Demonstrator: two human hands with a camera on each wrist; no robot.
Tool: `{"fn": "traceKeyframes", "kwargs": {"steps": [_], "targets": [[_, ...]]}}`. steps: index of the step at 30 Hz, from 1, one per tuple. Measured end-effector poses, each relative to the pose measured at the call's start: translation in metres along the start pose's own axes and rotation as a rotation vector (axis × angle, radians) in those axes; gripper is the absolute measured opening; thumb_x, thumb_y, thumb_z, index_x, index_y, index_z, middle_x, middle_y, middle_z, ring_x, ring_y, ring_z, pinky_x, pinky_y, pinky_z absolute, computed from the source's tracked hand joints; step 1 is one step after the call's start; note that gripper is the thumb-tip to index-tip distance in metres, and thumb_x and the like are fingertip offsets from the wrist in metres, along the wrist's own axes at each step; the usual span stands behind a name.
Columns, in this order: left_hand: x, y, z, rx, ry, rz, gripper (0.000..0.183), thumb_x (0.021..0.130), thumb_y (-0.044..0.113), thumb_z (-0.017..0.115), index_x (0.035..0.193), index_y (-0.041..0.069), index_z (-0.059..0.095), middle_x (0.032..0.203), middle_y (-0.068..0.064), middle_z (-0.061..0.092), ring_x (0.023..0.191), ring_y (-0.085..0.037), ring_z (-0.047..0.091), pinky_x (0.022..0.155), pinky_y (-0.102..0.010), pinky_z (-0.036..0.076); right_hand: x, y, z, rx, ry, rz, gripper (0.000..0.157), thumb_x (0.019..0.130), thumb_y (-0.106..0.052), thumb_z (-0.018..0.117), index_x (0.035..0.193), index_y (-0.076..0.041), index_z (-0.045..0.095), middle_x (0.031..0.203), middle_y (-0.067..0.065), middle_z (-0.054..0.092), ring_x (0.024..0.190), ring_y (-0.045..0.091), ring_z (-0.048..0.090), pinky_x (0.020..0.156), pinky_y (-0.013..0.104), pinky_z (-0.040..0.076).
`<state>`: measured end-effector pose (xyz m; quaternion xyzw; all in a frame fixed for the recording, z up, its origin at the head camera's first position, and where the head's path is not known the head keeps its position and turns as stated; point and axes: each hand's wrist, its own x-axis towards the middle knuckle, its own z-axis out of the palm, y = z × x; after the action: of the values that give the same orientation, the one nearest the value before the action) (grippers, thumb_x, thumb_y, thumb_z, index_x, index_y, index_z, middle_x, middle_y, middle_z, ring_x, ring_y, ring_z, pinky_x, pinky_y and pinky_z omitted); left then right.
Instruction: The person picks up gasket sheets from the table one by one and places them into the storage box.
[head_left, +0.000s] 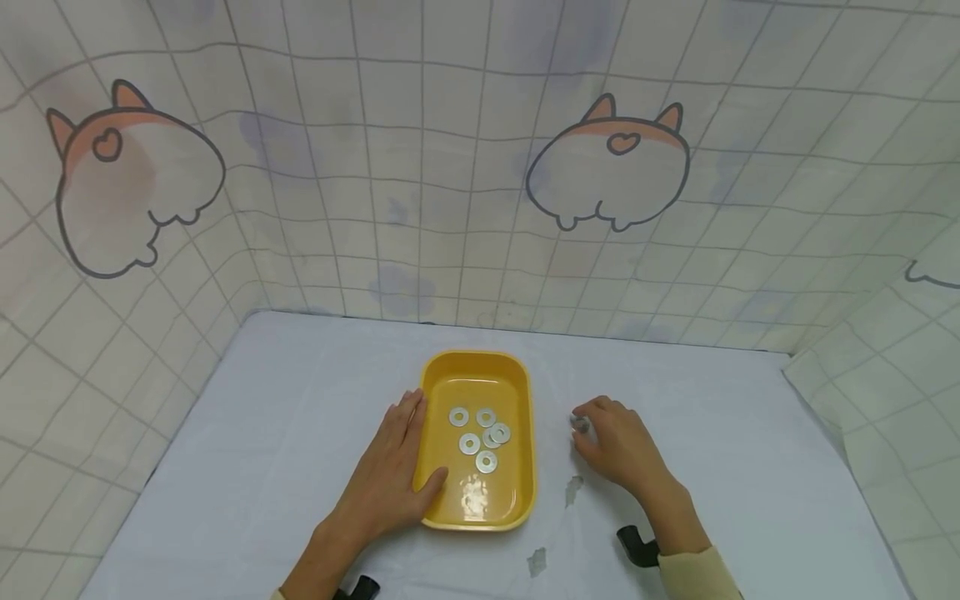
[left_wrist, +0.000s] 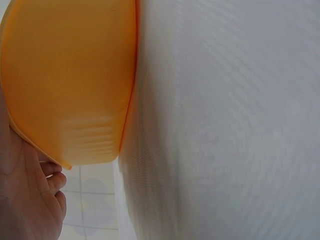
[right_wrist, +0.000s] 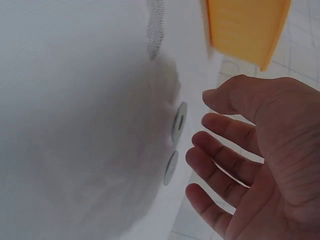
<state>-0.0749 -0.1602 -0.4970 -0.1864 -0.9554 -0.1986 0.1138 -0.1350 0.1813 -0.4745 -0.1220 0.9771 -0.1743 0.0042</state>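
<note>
A yellow tray [head_left: 517, 492] lies on the white-covered table, with several flat metal washers [head_left: 495, 462] in it, two of them overlapping. My left hand [head_left: 393, 467] rests along its left rim, fingers straight and the thumb reaching over the edge. In the left wrist view, the palm is up against the rim of the tray [left_wrist: 70, 75]. Right of the tray, my right hand [head_left: 618, 446] is over two washers on the cloth. The right wrist view has its loosely bent fingers [right_wrist: 220, 170] apart from the larger-looking washer [right_wrist: 175, 132] and the other washer [right_wrist: 169, 173].
Two small grey patches, one nearer the right hand [head_left: 573, 490] and one nearer the front [head_left: 537, 562], mark the cloth. Black curved pieces [head_left: 637, 547] sit by both wrists. A grid-patterned curtain [head_left: 465, 250] encloses the table at the back and sides.
</note>
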Motion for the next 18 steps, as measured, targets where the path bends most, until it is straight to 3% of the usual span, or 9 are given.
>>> {"fn": "traceKeyframes", "kwargs": {"steps": [6, 13, 18], "targets": [[0.0, 0.001, 0.0, -0.014, -0.016, -0.014, 0.096, 0.093, 0.043, 0.068, 0.164, -0.007, 0.026, 0.175, -0.02, 0.025, 0.165, -0.033, 0.025, 0.138, -0.026, -0.001, -0.001, 0.004, 0.005, -0.01, -0.002, 0.012, 0.03, 0.093, -0.018, 0.076, 0.121, -0.007, 0.076, 0.121, 0.013, 0.074, 0.11, 0.032, 0.069, 0.1, 0.054, 0.06], [0.0, 0.0, 0.0, -0.011, -0.011, -0.012, 0.096, 0.093, 0.042, 0.068, 0.164, -0.006, 0.027, 0.175, -0.019, 0.026, 0.164, -0.033, 0.026, 0.139, -0.035, 0.009, -0.001, 0.005, 0.009, -0.018, 0.011, -0.01, 0.028, 0.093, -0.014, 0.076, 0.119, -0.005, 0.076, 0.116, 0.013, 0.073, 0.106, 0.031, 0.069, 0.096, 0.053, 0.061], [0.0, 0.001, 0.0, -0.01, -0.002, -0.003, 0.095, 0.093, 0.042, 0.068, 0.164, -0.006, 0.028, 0.174, -0.02, 0.027, 0.164, -0.033, 0.027, 0.139, -0.031, 0.005, 0.0, 0.007, 0.012, -0.031, 0.035, -0.009, 0.027, 0.092, -0.014, 0.077, 0.118, -0.006, 0.077, 0.113, 0.013, 0.073, 0.103, 0.031, 0.07, 0.094, 0.053, 0.062]]}}
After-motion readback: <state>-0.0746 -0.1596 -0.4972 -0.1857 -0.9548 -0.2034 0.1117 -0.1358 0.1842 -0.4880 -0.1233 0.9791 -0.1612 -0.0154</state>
